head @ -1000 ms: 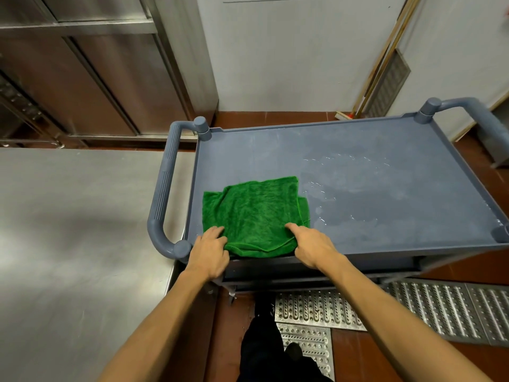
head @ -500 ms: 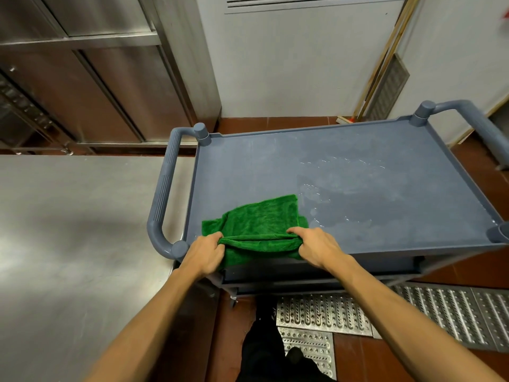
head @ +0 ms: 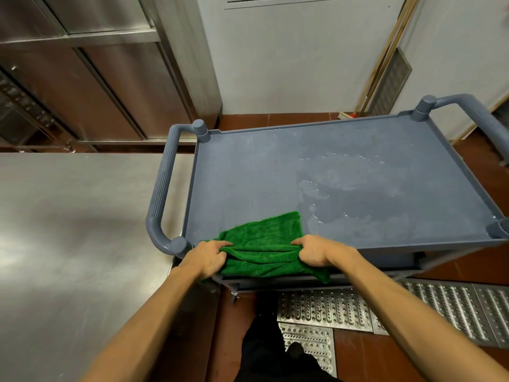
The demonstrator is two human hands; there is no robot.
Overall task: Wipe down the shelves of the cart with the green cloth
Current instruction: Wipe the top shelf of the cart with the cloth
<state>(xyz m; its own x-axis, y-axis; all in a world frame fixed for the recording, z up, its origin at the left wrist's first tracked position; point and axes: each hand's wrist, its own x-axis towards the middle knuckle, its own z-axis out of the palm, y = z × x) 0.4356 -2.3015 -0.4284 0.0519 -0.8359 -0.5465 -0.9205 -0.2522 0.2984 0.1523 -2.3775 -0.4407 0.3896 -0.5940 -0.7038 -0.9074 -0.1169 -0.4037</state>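
A stainless steel table (head: 68, 230) fills the near left, its brushed top catching a soft glare. Beyond it, at far left, stand stainless steel cabinets (head: 104, 86) with tall doors. A pale wall (head: 297, 56) with a vent slot near its top runs across the far side. At far right, wooden poles (head: 385, 51) and a metal grille (head: 391, 81) lean against it. The floor (head: 275, 118) is reddish-brown tile, with perforated metal drain grates (head: 440, 307) at near right.
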